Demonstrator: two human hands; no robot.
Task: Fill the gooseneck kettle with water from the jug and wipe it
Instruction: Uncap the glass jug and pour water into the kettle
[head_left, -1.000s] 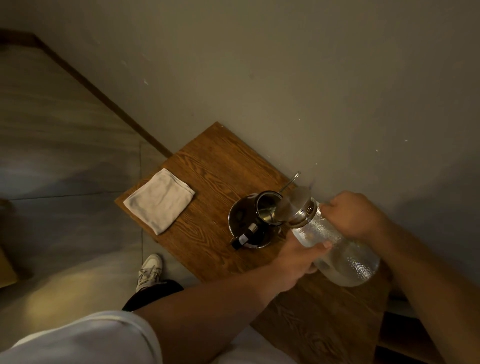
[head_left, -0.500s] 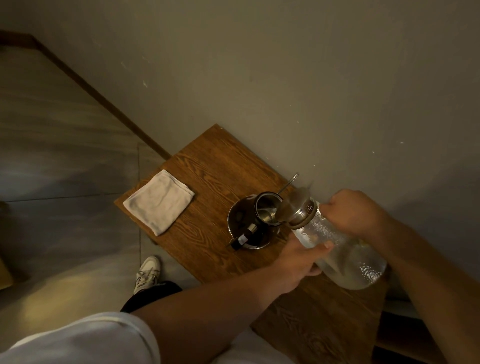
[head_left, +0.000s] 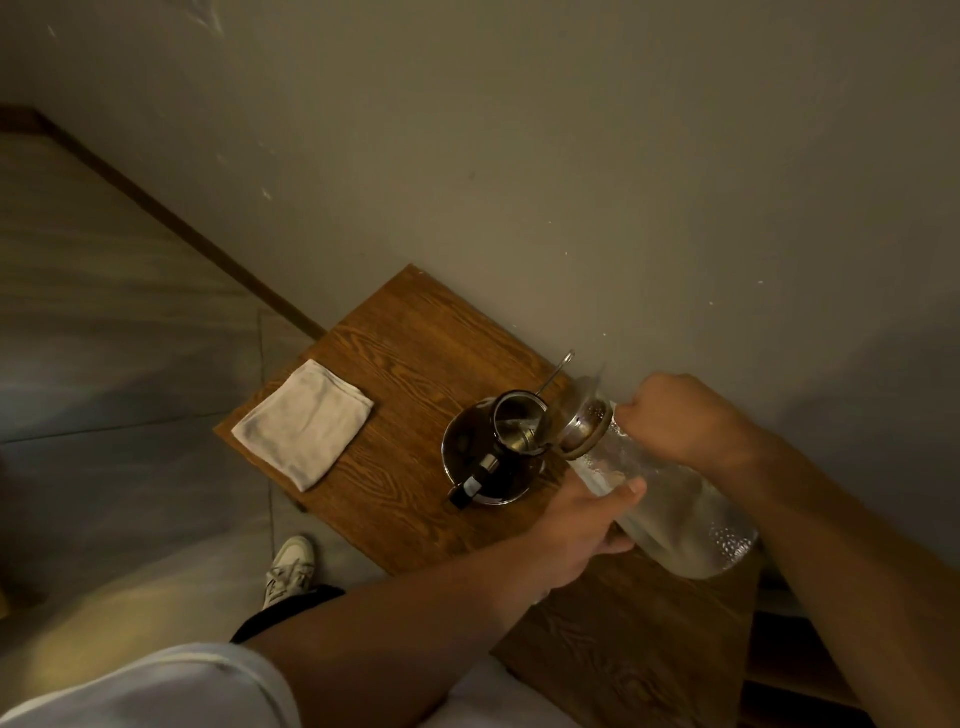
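Flanking the kettle (head_left: 493, 449): folded cloth (head_left: 304, 423), tilted jug (head_left: 670, 499).

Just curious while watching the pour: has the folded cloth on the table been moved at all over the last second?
No. The cloth lies at the same left corner of the table, just as far from the kettle.
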